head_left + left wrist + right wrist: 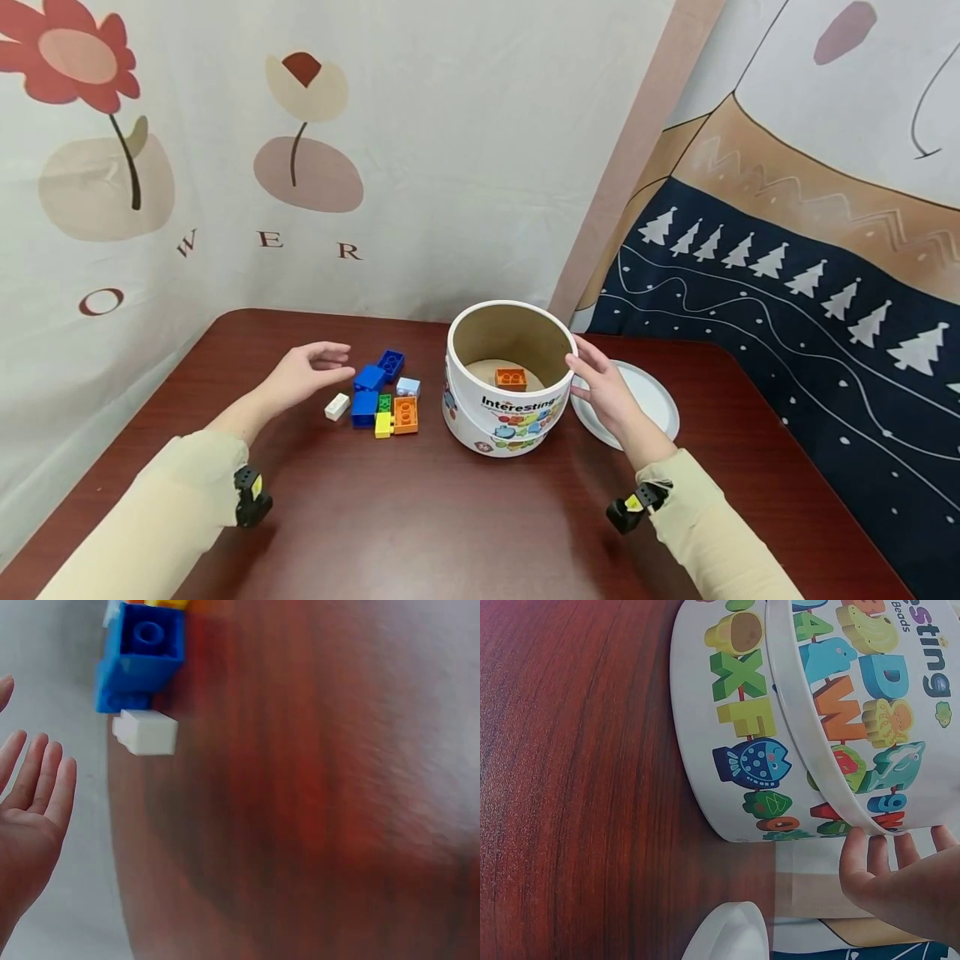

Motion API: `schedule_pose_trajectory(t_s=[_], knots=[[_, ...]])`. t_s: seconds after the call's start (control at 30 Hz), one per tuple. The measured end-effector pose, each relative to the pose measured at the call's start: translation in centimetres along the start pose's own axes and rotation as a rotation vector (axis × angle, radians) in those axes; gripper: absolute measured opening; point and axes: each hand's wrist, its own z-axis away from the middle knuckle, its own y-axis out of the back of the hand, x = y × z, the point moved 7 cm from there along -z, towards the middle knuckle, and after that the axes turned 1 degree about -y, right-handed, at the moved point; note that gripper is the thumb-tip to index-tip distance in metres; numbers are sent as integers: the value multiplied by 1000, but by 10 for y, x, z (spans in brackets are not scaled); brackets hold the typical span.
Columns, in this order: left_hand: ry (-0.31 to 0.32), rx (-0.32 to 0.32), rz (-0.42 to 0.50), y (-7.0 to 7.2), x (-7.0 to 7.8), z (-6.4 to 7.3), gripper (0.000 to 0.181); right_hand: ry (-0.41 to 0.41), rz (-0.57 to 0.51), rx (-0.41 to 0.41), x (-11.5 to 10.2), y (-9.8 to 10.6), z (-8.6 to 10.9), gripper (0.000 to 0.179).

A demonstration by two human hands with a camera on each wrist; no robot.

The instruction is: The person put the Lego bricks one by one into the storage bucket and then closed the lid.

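Observation:
My left hand hovers with fingers loosely extended just left of a group of toy building blocks, holding nothing. Nearest it are a white block and a blue block. Around these lie another blue block, a dark blue block, a light blue one, a green one, a yellow one and an orange one. My right hand touches the right side of a white printed bucket with its fingertips near the rim. Inside that bucket lies an orange block.
A round white lid lies on the reddish-brown table, right of the bucket and partly behind my right hand. A printed curtain hangs beyond the table's far edge. The bucket's white handle hangs down against its front.

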Motion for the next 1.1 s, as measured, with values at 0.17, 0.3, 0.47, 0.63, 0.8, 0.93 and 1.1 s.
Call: schedule_pose_trajectory(t_s=[0.17,0.3,0.47,0.63,0.8,0.93,1.1], knots=[[20,3,-17,-2,-16,9,57,-1,5,0,0,-1,0,51],[20,-6,-22,-7,-26,13,56,-5,5,4,0,-1,0,50],[19,-30,9,-12,-36,17,57,-8,1,1,-1,0,0,51],[14,-60,23,-16,-40,16,59,-7,-10,3,-2,0,-1,51],[-6,-134,9,-22,-39,13,61,-7,-10,3,-3,0,0,52],[-4,-168,-35,-25,-39,13,58,2,-1,-4,-4,0,1,52],[-4,-180,-69,-27,-40,13,53,-7,4,4,-2,1,1,51]])
